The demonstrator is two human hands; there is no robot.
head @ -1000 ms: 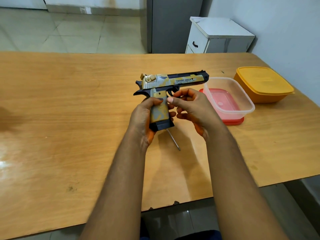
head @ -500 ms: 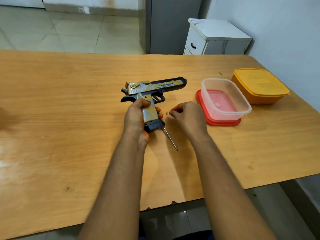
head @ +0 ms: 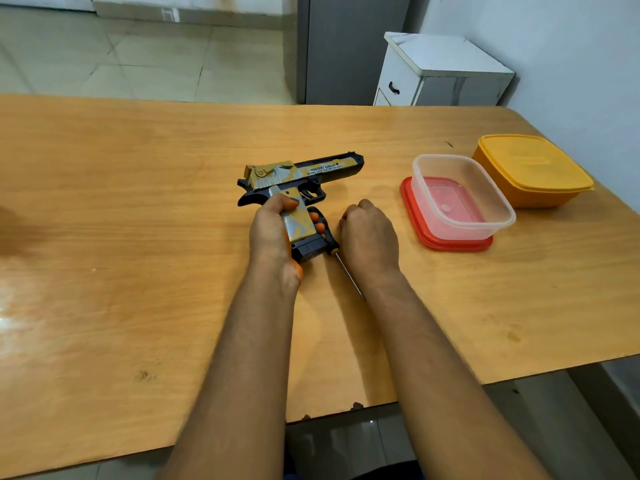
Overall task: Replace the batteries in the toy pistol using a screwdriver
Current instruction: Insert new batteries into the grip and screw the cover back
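One toy pistol (head: 301, 171), one screwdriver (head: 341, 258), two containers, two hands

Gold-and-silver camouflage-patterned plastic toy pistol (head: 300, 172) with black frame, black trigger guard and black grip base; dark lettering on its gold slide band. Slim screwdriver (head: 333, 244) with black-and-orange handle and silver metal shaft. Honey-brown woodgrain tabletop (head: 138, 209). Clear square plastic tub (head: 462, 197) upon a red lid (head: 450, 242). Orange lidded plastic box (head: 531, 169). White bedside cabinet (head: 440, 69) with black handle.
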